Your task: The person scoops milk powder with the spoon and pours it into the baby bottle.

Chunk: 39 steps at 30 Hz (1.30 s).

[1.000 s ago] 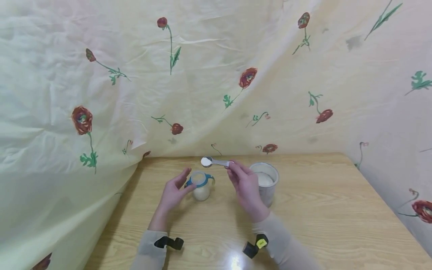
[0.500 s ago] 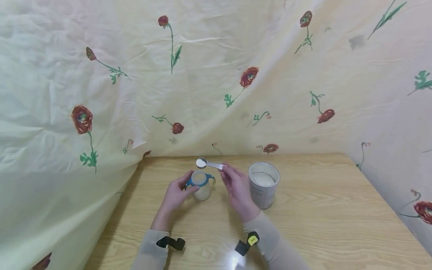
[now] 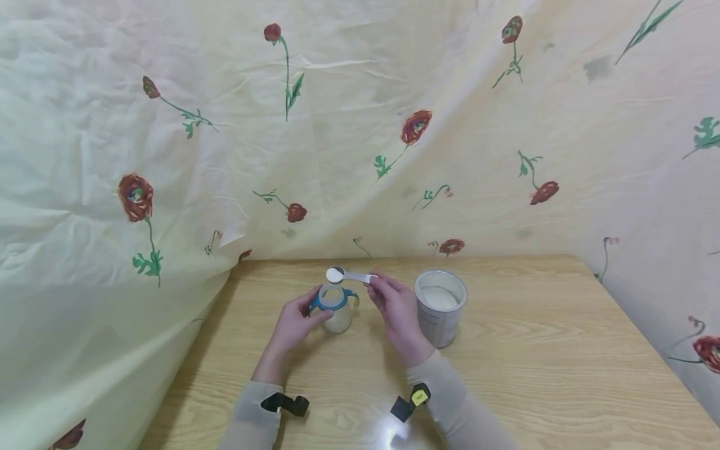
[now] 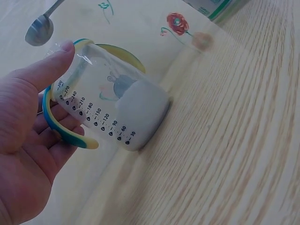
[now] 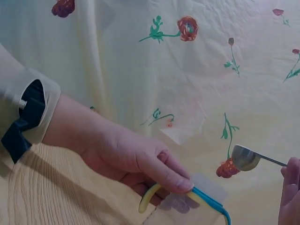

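**Spoon of white powder held just above a bottle**

We see a person's two hands at a wooden table [image 3: 534, 331]. Our landmark is the bottle [image 3: 337, 322], clear, with a blue collar [image 3: 332, 305] and two curved handles [image 4: 75, 139]; it stands upright on the tabletop, pale contents filling its lower part.

At the bottle's left side is the left hand [image 3: 295, 322], its thumb on the near side of the collar and its fingers curled behind, gripping the bottle. To the bottle's right, the right hand [image 3: 398, 312] pinches the end of a metal spoon [image 3: 357, 277]. The spoon's round bowl, loaded with white powder [image 3: 334, 274], is above the bottle's mouth, near but not touching.

Farther right of the bottle, beyond the right hand, we find an open can [image 3: 437, 325] with pale contents inside. Behind the bottle hangs a cream cloth [image 3: 337, 137] printed with red flowers. Both wrists wear small black cameras [image 3: 289, 405].
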Motion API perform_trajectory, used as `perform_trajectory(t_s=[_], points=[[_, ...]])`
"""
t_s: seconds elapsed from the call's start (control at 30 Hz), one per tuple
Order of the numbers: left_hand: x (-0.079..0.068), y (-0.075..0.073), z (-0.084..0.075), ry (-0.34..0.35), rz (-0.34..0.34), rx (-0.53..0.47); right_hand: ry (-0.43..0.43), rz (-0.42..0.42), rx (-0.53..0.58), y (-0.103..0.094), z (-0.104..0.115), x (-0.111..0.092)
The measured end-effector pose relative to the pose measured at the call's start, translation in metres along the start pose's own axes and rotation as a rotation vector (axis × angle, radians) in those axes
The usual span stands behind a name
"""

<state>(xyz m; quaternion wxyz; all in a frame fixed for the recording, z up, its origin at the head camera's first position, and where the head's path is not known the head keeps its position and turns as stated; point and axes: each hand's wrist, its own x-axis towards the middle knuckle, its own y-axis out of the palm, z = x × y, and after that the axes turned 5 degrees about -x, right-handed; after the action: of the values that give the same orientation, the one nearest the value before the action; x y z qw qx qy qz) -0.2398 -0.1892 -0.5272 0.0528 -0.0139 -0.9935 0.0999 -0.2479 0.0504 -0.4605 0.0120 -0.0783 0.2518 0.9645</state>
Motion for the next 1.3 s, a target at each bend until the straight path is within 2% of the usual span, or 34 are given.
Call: perform_trajectory(t_s=[0.27,0.47,0.63,0.83,0.93,1.07,1.3], points=[[0.000,0.000,0.001,0.013,-0.003,0.017,-0.120,0.000,-0.216,-0.002,-0.008,0.004],[-0.002,0.001,-0.002,0.012,0.004,-0.015,-0.294,0.023,-0.404,-0.003,-0.012,0.003],[-0.002,0.001,-0.003,0.022,0.010,-0.013,-0.540,0.065,-0.610,-0.003,-0.015,0.000],[-0.003,0.001,-0.002,0.026,0.019,-0.013,-0.961,0.183,-0.874,-0.007,-0.021,0.003],[-0.002,0.000,-0.001,0.023,0.022,-0.016,-1.118,0.232,-0.961,-0.009,-0.023,0.005],[-0.002,0.000,0.000,0.022,0.024,-0.017,-1.190,0.269,-1.016,-0.010,-0.023,0.005],[-0.002,0.001,0.001,0.042,0.028,-0.029,-1.277,0.257,-1.126,-0.014,-0.024,0.006]])
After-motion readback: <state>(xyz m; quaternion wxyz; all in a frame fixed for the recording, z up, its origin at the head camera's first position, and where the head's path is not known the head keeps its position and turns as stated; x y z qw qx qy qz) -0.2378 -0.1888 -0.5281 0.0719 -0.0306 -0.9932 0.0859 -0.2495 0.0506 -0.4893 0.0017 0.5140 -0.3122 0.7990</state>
